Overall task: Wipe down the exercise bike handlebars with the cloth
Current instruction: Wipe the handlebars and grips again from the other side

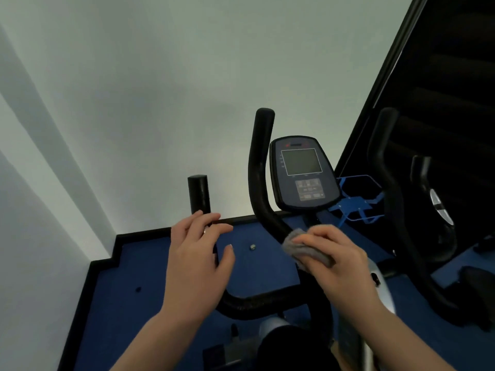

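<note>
The exercise bike's black handlebars curve up in front of me: a short left grip (198, 194) and a taller inner bar (258, 167) beside the console (302, 172). My left hand (197, 261) hovers over the left grip's lower part with its fingers spread and loosely curved, not clearly clasping it. My right hand (337, 261) presses a grey cloth (300, 247) against the base of the inner bar, fingers closed over the cloth. The lower curved bar (257, 303) runs between my wrists.
A white wall corner rises to the left and ahead. Blue floor (128, 263) with black skirting lies below. A second black machine (401, 210) and a blue metal frame (356, 204) stand at the right, by a dark panel.
</note>
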Demonstrator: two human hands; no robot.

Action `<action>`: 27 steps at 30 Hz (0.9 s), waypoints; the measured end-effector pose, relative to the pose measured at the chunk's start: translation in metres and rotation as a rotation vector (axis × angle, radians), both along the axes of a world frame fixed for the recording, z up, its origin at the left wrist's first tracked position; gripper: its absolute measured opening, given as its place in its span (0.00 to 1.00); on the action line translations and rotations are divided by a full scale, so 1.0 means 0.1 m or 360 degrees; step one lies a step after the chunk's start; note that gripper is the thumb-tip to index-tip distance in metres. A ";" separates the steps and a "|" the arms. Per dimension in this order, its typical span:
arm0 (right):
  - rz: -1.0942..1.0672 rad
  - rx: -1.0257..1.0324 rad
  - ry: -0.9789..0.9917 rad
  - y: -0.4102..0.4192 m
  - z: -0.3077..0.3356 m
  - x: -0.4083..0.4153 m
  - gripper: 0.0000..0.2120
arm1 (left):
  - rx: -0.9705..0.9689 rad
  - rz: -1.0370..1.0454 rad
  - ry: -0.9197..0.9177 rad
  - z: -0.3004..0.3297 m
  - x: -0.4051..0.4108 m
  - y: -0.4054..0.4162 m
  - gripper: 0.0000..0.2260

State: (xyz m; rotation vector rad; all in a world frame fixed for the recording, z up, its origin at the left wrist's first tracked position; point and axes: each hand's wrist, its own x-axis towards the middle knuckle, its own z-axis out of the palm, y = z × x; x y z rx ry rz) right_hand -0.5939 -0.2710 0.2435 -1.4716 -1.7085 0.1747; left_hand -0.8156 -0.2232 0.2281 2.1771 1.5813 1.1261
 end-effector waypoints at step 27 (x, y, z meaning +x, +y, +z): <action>-0.0118 0.0017 0.0103 0.58 0.26 -0.28 0.10 | 0.0148 -0.0164 -0.0135 0.41 -0.07 0.69 0.11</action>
